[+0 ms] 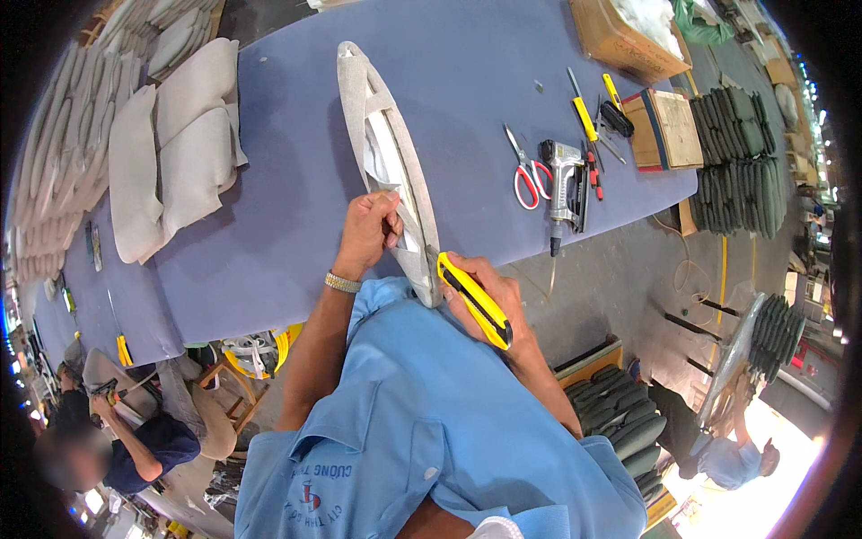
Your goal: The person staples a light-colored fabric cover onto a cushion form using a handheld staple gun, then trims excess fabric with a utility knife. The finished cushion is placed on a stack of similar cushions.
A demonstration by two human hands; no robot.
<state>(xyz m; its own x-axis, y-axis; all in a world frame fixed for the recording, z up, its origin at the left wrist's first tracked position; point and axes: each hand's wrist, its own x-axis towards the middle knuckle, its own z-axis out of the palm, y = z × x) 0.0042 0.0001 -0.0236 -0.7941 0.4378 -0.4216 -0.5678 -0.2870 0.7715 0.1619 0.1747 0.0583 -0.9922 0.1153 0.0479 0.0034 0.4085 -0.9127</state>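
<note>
Grey cushion (413, 175) between 2 hands, its long axis running near to far.
Left to right on and by the tabletop (287, 162): grey pads (193, 144); the left hand (368, 229), fingers curled tight, pinching fabric along the cushion's open middle, the cushion's far end reaching well past it; then the right hand (499, 289), wrapped around a yellow utility knife (476, 303), closer to the cushion's near end, blade contact unclear; scissors (531, 179) and a staple gun (566, 180) farther right.
</note>
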